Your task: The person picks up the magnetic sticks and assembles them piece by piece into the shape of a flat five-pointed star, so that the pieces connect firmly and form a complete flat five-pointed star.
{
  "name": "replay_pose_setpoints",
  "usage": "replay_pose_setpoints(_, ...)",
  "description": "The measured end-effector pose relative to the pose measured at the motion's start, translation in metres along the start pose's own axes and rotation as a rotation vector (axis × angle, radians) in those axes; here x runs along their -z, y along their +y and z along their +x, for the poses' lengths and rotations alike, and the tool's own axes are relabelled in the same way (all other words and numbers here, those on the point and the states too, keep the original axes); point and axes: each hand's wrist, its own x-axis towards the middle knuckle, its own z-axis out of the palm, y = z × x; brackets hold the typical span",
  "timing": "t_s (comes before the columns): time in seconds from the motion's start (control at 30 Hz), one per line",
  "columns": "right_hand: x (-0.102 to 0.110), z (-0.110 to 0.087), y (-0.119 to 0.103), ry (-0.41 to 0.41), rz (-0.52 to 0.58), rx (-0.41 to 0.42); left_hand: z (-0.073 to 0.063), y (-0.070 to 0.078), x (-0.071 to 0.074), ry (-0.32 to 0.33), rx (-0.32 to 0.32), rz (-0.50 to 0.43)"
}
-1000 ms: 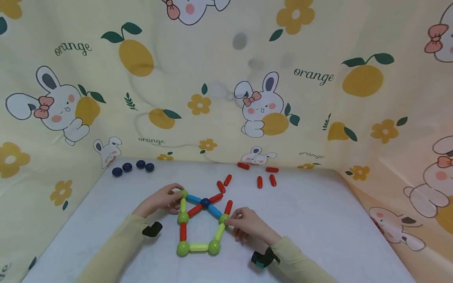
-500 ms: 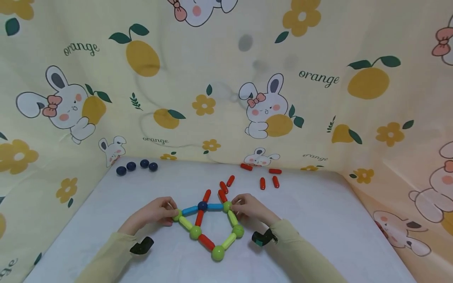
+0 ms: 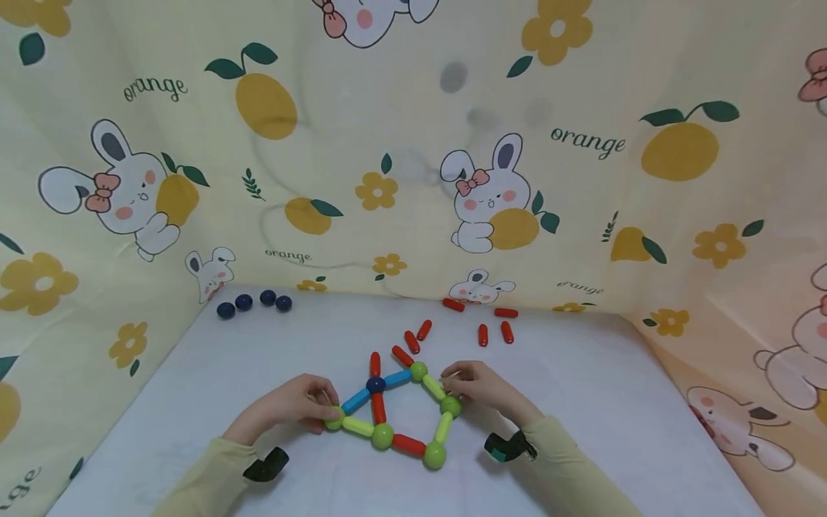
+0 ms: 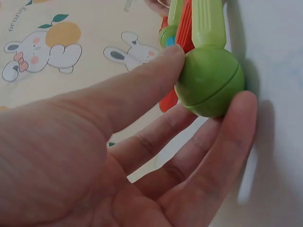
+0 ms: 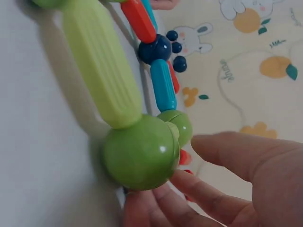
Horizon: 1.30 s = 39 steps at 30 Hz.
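Note:
A linked figure of magnetic balls and rods lies on the white table, with green balls at its corners and a navy ball (image 3: 375, 385) joined to two blue rods. At the left corner my left hand (image 3: 293, 406) pinches a green ball (image 4: 210, 82) between thumb and fingers. My right hand (image 3: 484, 388) is beside the right-hand green ball (image 5: 139, 153); its fingers touch that ball's underside while the thumb stands apart. One red rod (image 3: 375, 363) sticks up from the navy ball, and another red rod (image 3: 403, 356) from the top green ball (image 3: 419, 371).
Several navy balls (image 3: 243, 302) lie at the table's back left. Loose red rods (image 3: 483, 334) are scattered at the back right, and two more red rods (image 3: 412, 342) lie just behind the figure. A patterned cloth (image 3: 362, 129) walls the table (image 3: 581, 402).
The figure has been turned counterclockwise on the table. My left hand has come nearer with its ball. My right hand has left the top green ball and moved to the right-hand one.

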Motion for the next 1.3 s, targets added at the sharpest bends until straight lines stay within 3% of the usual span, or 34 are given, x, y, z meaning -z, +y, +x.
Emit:
replay_pose_setpoints(0.3,0.004,-0.029,0.004,0.031,-0.037,-0.002,0.002,0.005,-0.014,-0.027,-0.040,0.005)
replay_pose_setpoints(0.53,0.008,-0.030,0.002,0.084,-0.037,-0.023,0.002,0.007,-0.021,-0.080,-0.014,-0.046)
replay_pose_setpoints(0.7,0.008,-0.030,0.000,0.136,-0.033,-0.051,0.005,0.000,-0.015,-0.097,-0.046,-0.053)
replay_pose_setpoints(0.8,0.007,-0.030,0.000,0.152,-0.037,-0.048,0.012,-0.007,0.000,0.026,-0.099,-0.065)
replay_pose_setpoints(0.97,0.008,-0.032,0.004,0.153,-0.033,-0.039,0.033,-0.015,0.037,0.426,-0.159,-0.025)
replay_pose_setpoints(1.07,0.008,-0.032,0.006,0.151,-0.032,-0.031,0.045,-0.018,0.062,0.600,-0.163,0.039)
replay_pose_setpoints(1.17,0.007,-0.033,0.006,0.158,-0.030,-0.032,0.056,-0.021,0.086,0.683,-0.158,0.077)
replay_pose_setpoints(1.3,0.006,-0.032,0.008,0.173,-0.033,-0.040,0.065,-0.025,0.108,0.707,-0.137,0.071)
